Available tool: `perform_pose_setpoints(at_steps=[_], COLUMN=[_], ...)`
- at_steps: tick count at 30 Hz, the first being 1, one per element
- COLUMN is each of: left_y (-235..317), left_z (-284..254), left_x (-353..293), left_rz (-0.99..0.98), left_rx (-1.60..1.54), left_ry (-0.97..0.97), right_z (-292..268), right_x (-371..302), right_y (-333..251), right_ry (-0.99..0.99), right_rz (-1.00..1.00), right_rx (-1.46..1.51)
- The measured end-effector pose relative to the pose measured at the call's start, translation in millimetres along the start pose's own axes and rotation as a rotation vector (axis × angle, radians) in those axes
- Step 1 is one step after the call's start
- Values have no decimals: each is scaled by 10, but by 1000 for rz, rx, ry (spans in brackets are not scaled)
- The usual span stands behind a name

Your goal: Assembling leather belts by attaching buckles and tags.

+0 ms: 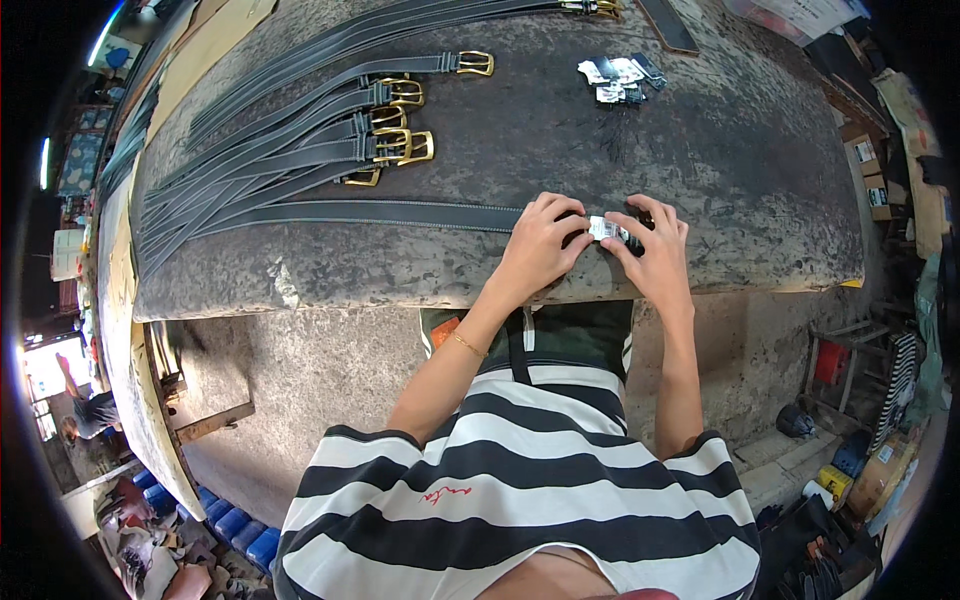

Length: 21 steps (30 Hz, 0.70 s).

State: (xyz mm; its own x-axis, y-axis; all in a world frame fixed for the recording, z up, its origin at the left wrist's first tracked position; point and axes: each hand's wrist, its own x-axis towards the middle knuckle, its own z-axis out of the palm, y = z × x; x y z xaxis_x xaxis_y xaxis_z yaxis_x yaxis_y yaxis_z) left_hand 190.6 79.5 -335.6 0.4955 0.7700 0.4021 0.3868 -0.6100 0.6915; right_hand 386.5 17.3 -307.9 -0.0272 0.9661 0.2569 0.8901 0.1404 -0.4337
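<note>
A dark belt [380, 213] with pale edge stitching lies across the near part of the worktable. My left hand [545, 242] is closed over its right end, fingers curled and thumb toward the right. Just beyond that thumb is a small white printed tag [604, 228]. My right hand [655, 245] pinches the tag's right side with thumb and bent fingers. Whatever part of the belt lies under both hands is hidden, its buckle included. Farther off, a small pile of similar tags [618, 78] with thin black strings rests on the table.
Several belts [300, 150] with gold buckles [405, 148] lie overlapped at the left, and another bundle [400, 22] runs along the far side. A dark strip [668, 25] lies at the far right. The worn table [740, 170] ends just in front of my body. Blue containers [235, 525] stand lower left.
</note>
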Motion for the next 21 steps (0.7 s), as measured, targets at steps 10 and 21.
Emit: perform_pose_setpoints(at_steps=[10,21], left_y=[12,30], left_z=[-20,15], left_x=[15,28], left_rz=[-7,27], left_rx=[34,13], left_ry=[28,31], right_z=[-42,42], right_x=[47,90], right_y=[64,1], right_ry=[-72,-10], right_rz=[81,-89], right_rx=[166,79])
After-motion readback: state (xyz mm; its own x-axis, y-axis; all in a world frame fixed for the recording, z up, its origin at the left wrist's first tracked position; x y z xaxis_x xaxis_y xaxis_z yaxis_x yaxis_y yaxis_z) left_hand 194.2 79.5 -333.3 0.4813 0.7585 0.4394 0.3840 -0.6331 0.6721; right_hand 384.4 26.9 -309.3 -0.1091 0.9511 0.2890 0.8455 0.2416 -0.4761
